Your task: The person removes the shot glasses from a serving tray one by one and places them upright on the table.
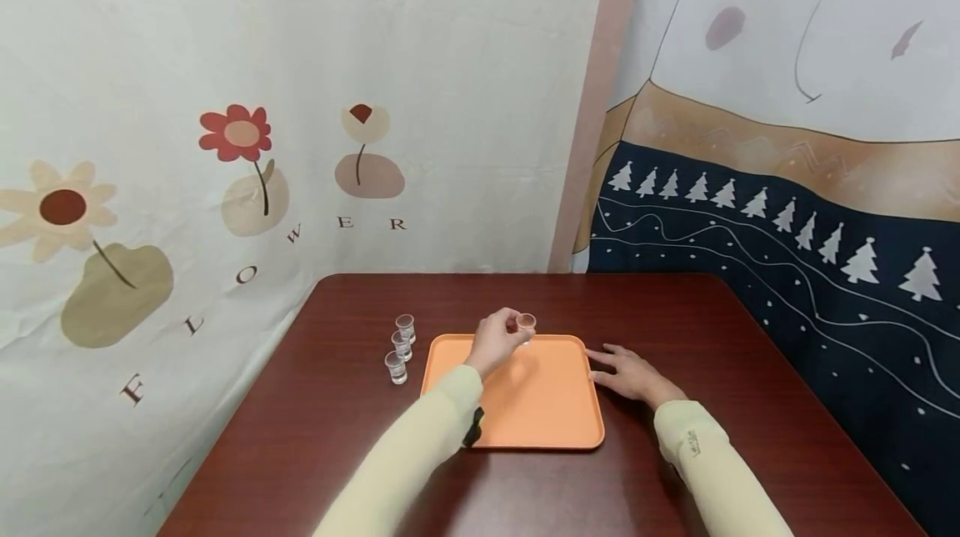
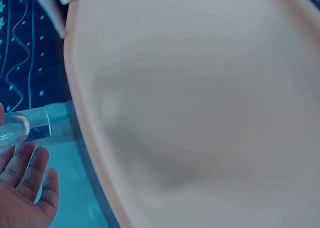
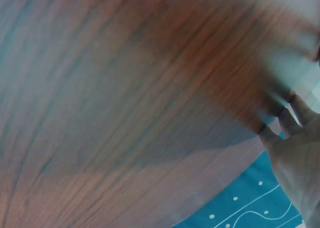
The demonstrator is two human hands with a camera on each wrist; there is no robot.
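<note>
My left hand (image 1: 495,342) pinches a small clear shot glass (image 1: 527,323) over the far edge of the orange tray (image 1: 543,408). In the left wrist view the glass (image 2: 38,124) is seen from the side at the left edge, the other fingers spread below it. Its rim faces up in the head view. My right hand (image 1: 633,375) lies with fingers extended at the tray's right rim, the fingertips against it. Part of that hand (image 3: 297,148) shows at the right of the right wrist view, over the wooden table.
Three more clear shot glasses (image 1: 402,344) stand in a row left of the tray on the dark red-brown table (image 1: 337,429). A flower-print cloth (image 1: 465,62) hangs behind, and a dark blue patterned one (image 1: 825,312) hangs along the right side.
</note>
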